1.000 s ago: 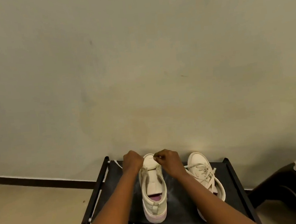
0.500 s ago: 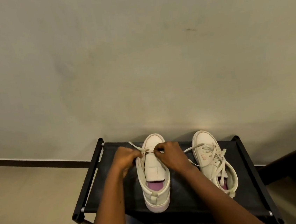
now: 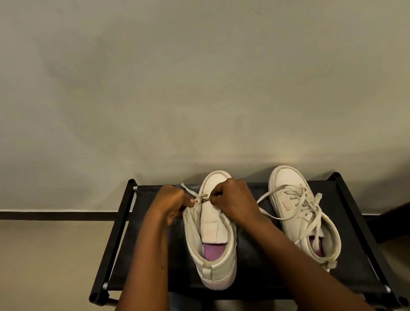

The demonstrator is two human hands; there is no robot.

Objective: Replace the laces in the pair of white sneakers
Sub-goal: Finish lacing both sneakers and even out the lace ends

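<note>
Pinching the lace (image 3: 202, 198) between curled fingers (image 3: 219, 191), the left hand (image 3: 172, 202) and right hand (image 3: 234, 200) are holding close together at the 12 o'clock end of the loose sneaker (image 3: 211, 233). It is standing on the black rack (image 3: 121, 237), toe toward the wall (image 3: 191, 80). The laced sneaker (image 3: 303, 210) is sitting at its 3 o'clock, apart.

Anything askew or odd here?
Nothing damaged or spilled. The right-side white sneaker sits slightly turned, laces slack, one strand trailing over the black fabric rack toward the right hand. The left-side white sneaker has lace only near its toe, pinched with the left hand too.
</note>
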